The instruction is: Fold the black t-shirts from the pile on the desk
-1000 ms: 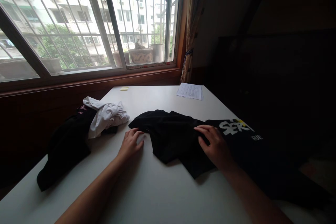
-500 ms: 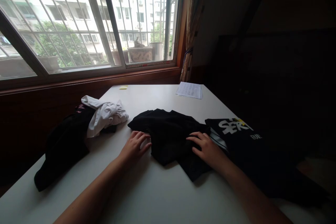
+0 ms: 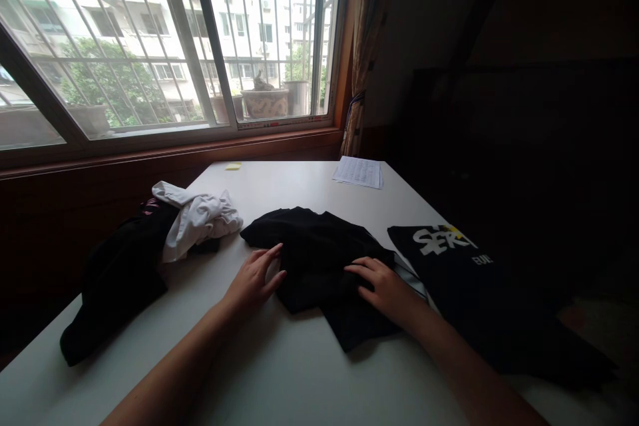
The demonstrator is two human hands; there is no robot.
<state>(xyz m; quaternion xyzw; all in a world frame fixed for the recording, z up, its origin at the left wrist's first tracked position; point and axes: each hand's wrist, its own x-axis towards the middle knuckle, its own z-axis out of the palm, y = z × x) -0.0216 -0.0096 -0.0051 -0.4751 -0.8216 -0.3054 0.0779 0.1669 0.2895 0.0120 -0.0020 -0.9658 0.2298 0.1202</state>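
A rumpled black garment (image 3: 319, 239) lies across the middle of the table, one dark flap of it sticking out toward me. My left hand (image 3: 255, 277) is at its left edge, thumb and fingers apart, with the fingertips at the cloth. On its right part rests my right hand (image 3: 382, 286), palm down and fingers spread. Neither hand grips the fabric. Just beyond my right hand, a greyish striped piece of cloth (image 3: 410, 274) shows between the black garment and a dark shirt with white lettering (image 3: 444, 243).
At the left of the white table (image 3: 279, 366) a crumpled white garment (image 3: 204, 219) lies on a black one (image 3: 120, 279). Papers (image 3: 358, 172) and a yellow note (image 3: 233, 166) lie at the far edge. A barred window (image 3: 174, 46) is behind.
My right hand has slid slightly left over the black garment, and the front flap has shifted left with it. My left fingers have stretched out a little more.
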